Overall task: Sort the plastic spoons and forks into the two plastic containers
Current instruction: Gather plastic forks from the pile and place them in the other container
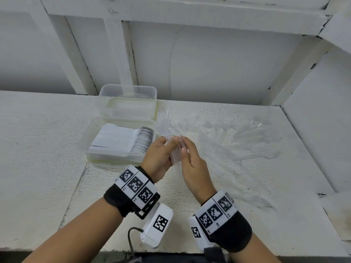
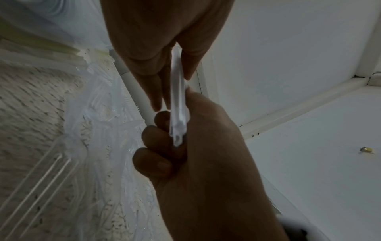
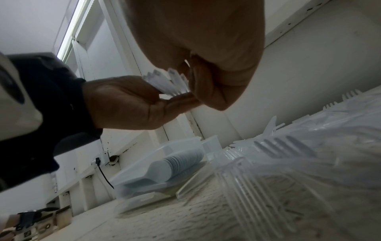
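My left hand (image 1: 170, 147) and right hand (image 1: 183, 149) meet above the table, both holding one bundle of clear plastic forks (image 1: 175, 152). The tines fan out up and left, toward the containers. In the left wrist view my left hand (image 2: 164, 143) curls round the bundle (image 2: 177, 104), and my right hand (image 2: 164, 78) pinches it from above. The right wrist view shows the handle ends (image 3: 169, 81) fanned between both hands. The near container (image 1: 89, 149) holds a stacked row of white spoons (image 1: 140, 139). The far container (image 1: 127, 92) stands behind it; I cannot make out its contents.
Several loose clear forks (image 1: 239, 141) lie spread over the table to the right of my hands, also as loose forks (image 3: 288, 146) in the right wrist view. White walls close off the back and the right side. The table's front edge (image 1: 76, 250) is near my forearms.
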`<state>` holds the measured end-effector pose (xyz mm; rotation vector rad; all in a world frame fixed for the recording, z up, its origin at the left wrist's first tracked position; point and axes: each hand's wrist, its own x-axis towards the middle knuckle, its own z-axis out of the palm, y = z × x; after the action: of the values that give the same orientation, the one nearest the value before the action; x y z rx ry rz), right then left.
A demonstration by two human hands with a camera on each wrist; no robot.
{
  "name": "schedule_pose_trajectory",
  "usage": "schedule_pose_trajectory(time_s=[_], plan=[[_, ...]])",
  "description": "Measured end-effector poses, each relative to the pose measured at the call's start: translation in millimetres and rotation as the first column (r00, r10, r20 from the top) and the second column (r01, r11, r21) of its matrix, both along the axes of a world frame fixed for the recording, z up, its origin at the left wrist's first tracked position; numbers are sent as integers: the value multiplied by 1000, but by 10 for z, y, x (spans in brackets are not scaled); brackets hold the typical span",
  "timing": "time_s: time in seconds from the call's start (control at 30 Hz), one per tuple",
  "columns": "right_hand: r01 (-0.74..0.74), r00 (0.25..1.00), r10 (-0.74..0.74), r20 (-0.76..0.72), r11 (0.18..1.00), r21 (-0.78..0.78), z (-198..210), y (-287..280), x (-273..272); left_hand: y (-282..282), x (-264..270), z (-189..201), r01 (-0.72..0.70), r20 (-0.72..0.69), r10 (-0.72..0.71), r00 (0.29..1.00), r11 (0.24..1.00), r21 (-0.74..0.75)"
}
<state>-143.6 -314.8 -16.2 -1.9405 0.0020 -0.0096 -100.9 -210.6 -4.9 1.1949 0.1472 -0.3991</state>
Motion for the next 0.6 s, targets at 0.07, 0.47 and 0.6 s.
schedule_pose_trajectory(time_s=[0.07,0.47,0.6], plan=[[-21,1000,21,0,999,-26,-31,-4,12,6,5,-12,-5,-12,6,1000,1000,22],[-200,977,202,-69,979,28,-17,-4,-2,10,32,-17,-11,-26,11,1000,1000,-4],[-240,960,261,-97,952,193,31,-105,35,78,106,76,16,-25,-16,1000,1000,-3]])
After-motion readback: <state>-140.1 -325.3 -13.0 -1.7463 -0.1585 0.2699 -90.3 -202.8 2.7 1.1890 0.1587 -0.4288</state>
